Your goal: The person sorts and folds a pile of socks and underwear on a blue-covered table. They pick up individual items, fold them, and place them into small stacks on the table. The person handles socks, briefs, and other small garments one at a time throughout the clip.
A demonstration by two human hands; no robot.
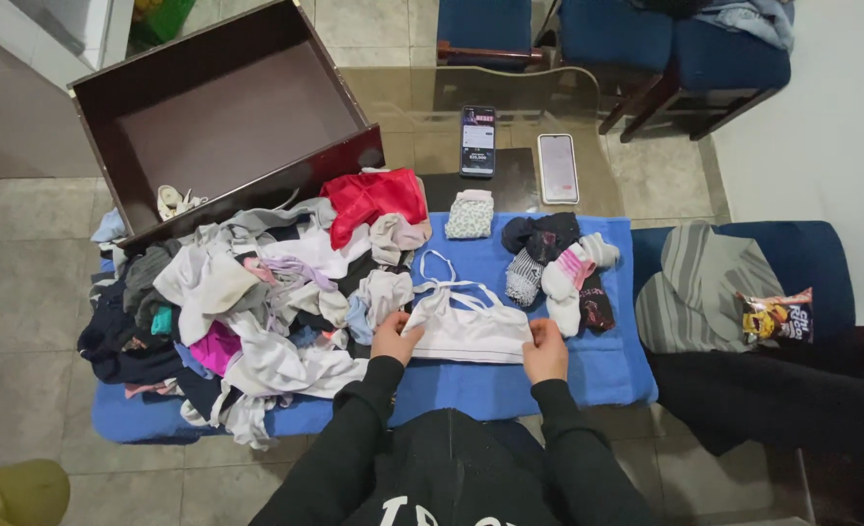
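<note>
The left hand (394,338) pinches the left edge of a white strappy fabric top (466,326), fingers curled closed on the cloth, and the right hand (546,351) grips the lower right corner the same way. The top lies flat on the blue towel (607,375) spread over the glass table (510,93), straps pointing away from the person, just in front of their black sleeves.

From where I stand, the sorting looks barely under way. One small patterned folded piece (471,214) sits neat at the far edge of the towel, and a cluster of rolled socks in dark, striped and white-pink fabric (559,268) lies just right of the top. To the left, a big tangled heap of mixed clothing (247,312) in white, grey, navy and pink, with a crumpled red garment (374,200) on it, remains unfolded. The dark wooden drawer (223,122) beyond holds almost nothing, only a small pale item in one corner. Two phones (478,141) rest on the glass behind.
</note>
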